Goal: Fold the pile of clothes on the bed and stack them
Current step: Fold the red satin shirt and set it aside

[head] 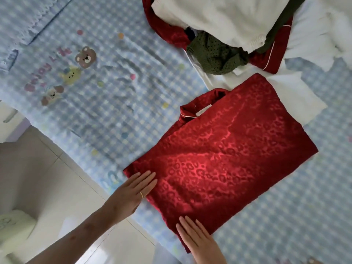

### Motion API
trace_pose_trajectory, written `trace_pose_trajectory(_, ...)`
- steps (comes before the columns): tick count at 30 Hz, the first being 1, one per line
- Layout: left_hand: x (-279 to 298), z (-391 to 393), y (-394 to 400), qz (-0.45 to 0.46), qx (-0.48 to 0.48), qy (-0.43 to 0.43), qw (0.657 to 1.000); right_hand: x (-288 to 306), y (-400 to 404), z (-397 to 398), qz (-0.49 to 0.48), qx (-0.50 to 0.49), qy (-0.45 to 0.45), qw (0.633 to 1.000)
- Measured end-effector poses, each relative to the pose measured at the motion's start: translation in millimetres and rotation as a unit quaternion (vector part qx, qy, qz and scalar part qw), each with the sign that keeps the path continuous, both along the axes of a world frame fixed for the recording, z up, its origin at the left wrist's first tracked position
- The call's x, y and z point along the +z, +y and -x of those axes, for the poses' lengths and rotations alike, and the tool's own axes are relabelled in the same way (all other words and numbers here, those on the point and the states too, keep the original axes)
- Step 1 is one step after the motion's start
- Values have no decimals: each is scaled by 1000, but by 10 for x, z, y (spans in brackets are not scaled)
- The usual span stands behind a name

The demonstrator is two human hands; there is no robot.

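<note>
A red satin pyjama top (224, 149) with a leopard pattern lies folded into a flat rectangle on the blue checked bed sheet (114, 92), its white-piped collar toward the far left. My left hand (131, 195), wearing a ring, rests flat with straight fingers on the garment's near left corner. My right hand (198, 242) lies flat on its near edge. At the top, the pile of clothes holds a white garment (219, 18), a dark green knit (215, 56) and another red satin piece (270, 58).
The sheet carries a cartoon bear print (85, 57) on the left. White fabric (297, 92) lies under and beyond the folded top. A pale tiled floor (47, 178) runs along the bed's near left edge, with a light green object (13, 227) on it.
</note>
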State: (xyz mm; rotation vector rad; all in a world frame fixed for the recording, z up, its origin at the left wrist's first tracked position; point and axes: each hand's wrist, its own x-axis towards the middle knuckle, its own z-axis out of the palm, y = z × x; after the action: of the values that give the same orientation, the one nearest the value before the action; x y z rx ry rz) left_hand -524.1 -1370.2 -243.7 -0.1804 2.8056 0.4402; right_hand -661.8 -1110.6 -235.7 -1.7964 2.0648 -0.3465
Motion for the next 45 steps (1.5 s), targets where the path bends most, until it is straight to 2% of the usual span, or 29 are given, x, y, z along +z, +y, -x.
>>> trace_pose_trajectory(4, -87, 134, -60, 20, -51, 33, 998, 128, -23, 48, -48, -15, -112, 992)
trace_pose_trajectory(6, -93, 161, -35, 32, -57, 54, 996, 223, 18, 25, -83, -32, -193, 977)
trace_pose_trajectory(10, 17, 214, -24, 28, -33, 87, 995, 400, 125, 87, -146, -26, -285, 947)
trace_pose_trajectory(12, 116, 236, -76, 7, -4, 108, 994, 506, 199, 121, -173, -82, -398, 897)
trace_pose_trajectory(14, 269, 327, -173, -37, 35, 122, 991, 600, 242, 203, -172, -223, -463, 840)
trace_pose_trajectory(15, 355, 411, -231, -67, 54, 117, 989, 639, 223, 295, -137, -306, -469, 817)
trace_pose_trajectory(16, 431, 518, -283, -93, 67, 112, 987, 670, 210, 415, -92, -350, -450, 816)
trace_pose_trajectory(17, 486, 628, -330, -112, 72, 101, 986, 679, 191, 529, -59, -379, -446, 808)
trace_pose_trajectory(19, 557, 924, -403, -131, 75, 69, 986, 713, 124, 802, -7, -441, -465, 768)
trace_pose_trajectory(21, 581, 1308, -488, -145, 88, 42, 985, 706, 36, 1097, 35, -486, -477, 732)
trace_pose_trajectory(25, 531, 2205, -669, -216, 102, -16, 971, 525, -94, 1722, 58, -556, -516, 649)
trace_pose_trajectory(28, 433, 2833, -716, -283, 180, 2, 942, 333, -180, 2214, 82, -585, -522, 615)
trace_pose_trajectory(30, 315, 3160, -721, -311, 223, -18, 924, 176, -213, 2496, 90, -610, -498, 610)
trace_pose_trajectory(32, 213, 3348, -718, -310, 221, -89, 920, 6, -223, 2696, 72, -623, -458, 629)
trace_pose_trajectory(35, 55, 3401, -612, -149, 102, -152, 972, -207, -209, 2846, 10, -619, -381, 687)
trace_pose_trajectory(37, -13, 3369, -523, -83, 59, -109, 989, -243, -218, 2856, -3, -617, -359, 700)
trace_pose_trajectory(39, -40, 3390, -528, -124, 91, -65, 986, -224, -213, 2855, 13, -629, -349, 694)
trace_pose_trajectory(42, 14, 3592, -617, -209, 160, -17, 965, -162, -158, 2896, 44, -666, -339, 664)
trace_pose_trajectory(45, 96, 4091, -575, -213, 148, 17, 966, -170, -55, 3075, 41, -705, -301, 641)
